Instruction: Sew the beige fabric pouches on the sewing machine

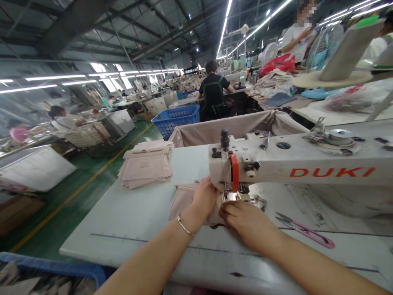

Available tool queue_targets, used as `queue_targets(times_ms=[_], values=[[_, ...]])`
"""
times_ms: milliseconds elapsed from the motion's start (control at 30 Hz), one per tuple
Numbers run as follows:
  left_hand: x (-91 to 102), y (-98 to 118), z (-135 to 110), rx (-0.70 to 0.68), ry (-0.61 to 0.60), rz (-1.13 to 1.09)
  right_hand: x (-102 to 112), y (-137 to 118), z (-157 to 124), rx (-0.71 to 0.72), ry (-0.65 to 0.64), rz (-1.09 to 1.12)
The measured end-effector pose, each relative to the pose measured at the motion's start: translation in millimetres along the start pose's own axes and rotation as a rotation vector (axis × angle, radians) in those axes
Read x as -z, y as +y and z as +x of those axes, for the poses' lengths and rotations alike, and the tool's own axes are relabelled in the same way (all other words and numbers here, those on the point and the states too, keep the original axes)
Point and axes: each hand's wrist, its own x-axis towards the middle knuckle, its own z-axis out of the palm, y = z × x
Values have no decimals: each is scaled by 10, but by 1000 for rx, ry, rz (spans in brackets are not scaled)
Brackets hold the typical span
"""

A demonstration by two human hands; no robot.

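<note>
A beige fabric piece (pixel 181 201) lies on the sewing machine's bed, its right part beneath the machine head (pixel 218 164). My left hand (pixel 204 200), with a silver bangle at the wrist, holds the piece left of the needle area; some fingertips are hidden behind the head. Just in front of the presser foot (pixel 231 196), my right hand (pixel 242 219) has its fingers curled down onto the fabric's near right edge. Pink-handled thread snips (pixel 307 231) rest to the right of that hand. Farther left sits a stack of beige fabric pieces (pixel 145 169).
Behind the machine stands a beige cloth-lined bin (pixel 202 134), with a blue crate (pixel 178 119) beyond. Another blue crate (pixel 55 264) with scraps is at lower left. A large thread cone (pixel 350 53) rises at right. A co-worker (pixel 213 88) sits ahead.
</note>
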Motion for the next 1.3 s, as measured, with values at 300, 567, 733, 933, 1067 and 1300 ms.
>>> queue_targets(times_ms=[300,567,733,933,1067,1300], values=[[90,169,-549,-332,-49,89,-129,-73,-268,-4,173,61],[62,45,-360,-447,-16,127,-84,-60,-174,-54,182,29],[41,68,-431,-430,-32,38,-73,-74,-206,0,183,32],[69,76,-446,-404,-53,-6,-74,-131,-219,-3,155,-13],[109,10,-414,-406,-103,-75,-86,-172,-208,4,111,-58],[110,-16,-424,-377,-144,-104,-89,-179,-214,8,107,-45]])
